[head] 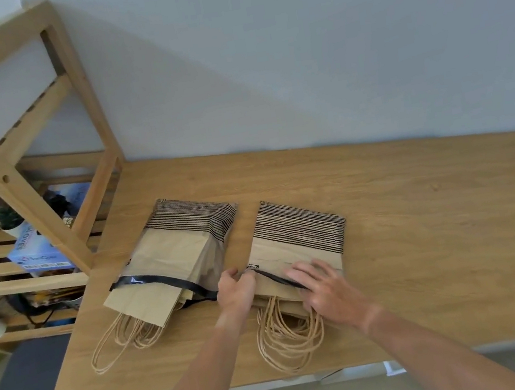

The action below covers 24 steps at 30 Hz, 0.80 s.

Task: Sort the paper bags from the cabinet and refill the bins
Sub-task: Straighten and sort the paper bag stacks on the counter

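So, pretty early on I'd say. Nearest the camera, the left hand (pixel 236 291) pinches the end of a black strap (pixel 278 280) on the right-hand bundle of brown paper bags with striped tops (pixel 294 246), while the right hand (pixel 324 285) lies flat on it with fingers spread. Just beside it on the light wooden desk (pixel 424 235) sits a second banded bundle of brown paper bags (pixel 175 258), untouched. Farther left, a pale wooden shelf unit (pixel 8 166) holds odds and ends. No bins in view, so refilling looks all ahead.
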Available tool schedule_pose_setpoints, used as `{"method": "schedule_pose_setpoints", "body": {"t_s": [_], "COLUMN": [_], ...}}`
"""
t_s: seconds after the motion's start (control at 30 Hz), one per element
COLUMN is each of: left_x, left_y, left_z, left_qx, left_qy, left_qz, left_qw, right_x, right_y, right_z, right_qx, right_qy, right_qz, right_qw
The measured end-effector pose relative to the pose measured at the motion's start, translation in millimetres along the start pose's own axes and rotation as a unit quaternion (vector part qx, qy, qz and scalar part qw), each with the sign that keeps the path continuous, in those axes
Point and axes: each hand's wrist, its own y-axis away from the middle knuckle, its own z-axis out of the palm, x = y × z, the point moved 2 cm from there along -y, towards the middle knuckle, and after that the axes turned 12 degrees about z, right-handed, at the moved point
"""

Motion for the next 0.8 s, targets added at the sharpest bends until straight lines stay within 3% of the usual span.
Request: {"method": "schedule_pose_setpoints", "body": {"t_s": [0.13, 0.27, 0.5, 0.8], "left_x": [6, 6, -14, -54], "left_y": [8, 17, 48, 59], "left_z": [-4, -8, -11, 1], "left_qx": [0.005, -0.002, -0.016, -0.046], "left_qy": [-0.095, -0.120, -0.098, -0.007], "left_qz": [0.026, 0.057, 0.089, 0.012], "left_qw": [0.995, 0.991, 0.991, 0.999], "right_x": [6, -6, -12, -13], "right_y": [12, 25, 30, 30], "right_z": [-3, 1, -2, -15], "right_qx": [0.017, 0.010, 0.010, -0.036], "right_qy": [-0.029, -0.054, -0.066, -0.102], "right_qz": [0.068, 0.130, 0.111, 0.131], "right_qw": [0.997, 0.990, 0.992, 0.985]}}
